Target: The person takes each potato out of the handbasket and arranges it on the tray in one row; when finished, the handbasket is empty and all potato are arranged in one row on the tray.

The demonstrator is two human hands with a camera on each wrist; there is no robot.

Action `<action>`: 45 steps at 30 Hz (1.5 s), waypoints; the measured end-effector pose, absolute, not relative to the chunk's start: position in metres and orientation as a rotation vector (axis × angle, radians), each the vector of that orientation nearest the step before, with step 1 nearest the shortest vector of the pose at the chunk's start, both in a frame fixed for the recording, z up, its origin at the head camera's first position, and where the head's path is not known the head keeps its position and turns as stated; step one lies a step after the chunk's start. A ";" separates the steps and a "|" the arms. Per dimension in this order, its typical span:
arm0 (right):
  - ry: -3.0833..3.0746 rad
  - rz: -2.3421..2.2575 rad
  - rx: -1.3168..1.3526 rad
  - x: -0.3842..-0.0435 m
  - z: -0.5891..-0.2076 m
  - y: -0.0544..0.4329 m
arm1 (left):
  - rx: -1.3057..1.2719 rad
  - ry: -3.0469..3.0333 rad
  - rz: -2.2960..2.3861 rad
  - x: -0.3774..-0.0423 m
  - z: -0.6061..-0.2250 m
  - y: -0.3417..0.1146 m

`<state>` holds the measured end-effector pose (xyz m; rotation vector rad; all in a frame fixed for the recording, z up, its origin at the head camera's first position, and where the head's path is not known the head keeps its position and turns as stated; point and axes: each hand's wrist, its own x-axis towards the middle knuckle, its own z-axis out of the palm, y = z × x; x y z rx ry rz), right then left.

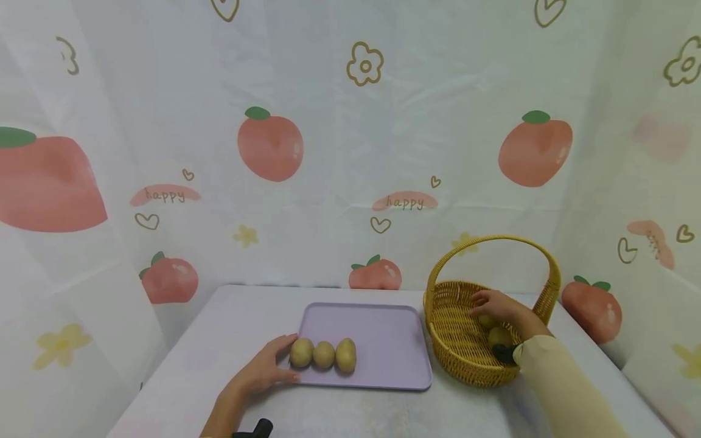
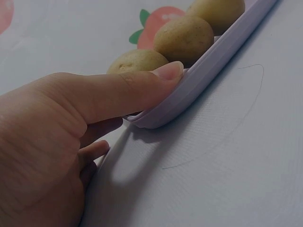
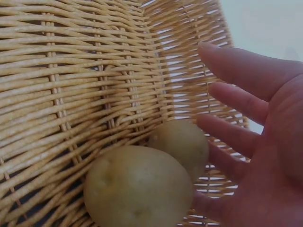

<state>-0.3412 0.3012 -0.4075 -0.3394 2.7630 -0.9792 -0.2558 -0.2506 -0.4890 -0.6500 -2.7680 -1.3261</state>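
Three potatoes [image 1: 324, 354] lie in a row at the left end of a lilac tray [image 1: 383, 347]. My left hand [image 1: 263, 368] holds the tray at its near left corner. In the left wrist view its thumb [image 2: 165, 75] lies along the rim beside the potatoes, and the other fingers are partly hidden behind it. Inside a wicker basket [image 1: 454, 359] is my right hand [image 1: 495, 304], with relaxed fingers and nothing in its grasp. Its fingertips are close beside two potatoes, a large one [image 3: 137, 187] in front and a smaller one [image 3: 182, 146] behind.
The basket's tall arched handle [image 1: 495, 237] rises over my right hand. Basket and tray stand side by side on a white-covered table [image 1: 241, 322]. A fruit-patterned curtain [image 1: 328, 237] hangs behind and at both sides.
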 end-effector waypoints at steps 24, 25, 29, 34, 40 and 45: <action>2.868 -0.880 -0.371 -0.353 -0.419 0.277 | -0.607 -2.797 -1.325 -0.259 -0.490 -0.250; 2.870 -0.873 -0.398 -0.353 -0.418 0.277 | -0.602 -2.798 -1.328 -0.259 -0.490 -0.250; 2.859 -0.887 -0.476 -0.352 -0.417 0.277 | -0.614 -2.793 -1.328 -0.259 -0.491 -0.251; 2.766 -1.032 -0.503 -0.346 -0.411 0.277 | -0.645 -2.781 -1.328 -0.259 -0.491 -0.250; 2.761 -1.104 -0.548 -0.334 -0.397 0.271 | -0.622 -2.792 -1.325 -0.259 -0.490 -0.250; 2.825 -1.086 -0.646 -0.318 -0.386 0.262 | -0.616 -2.790 -1.327 -0.258 -0.490 -0.250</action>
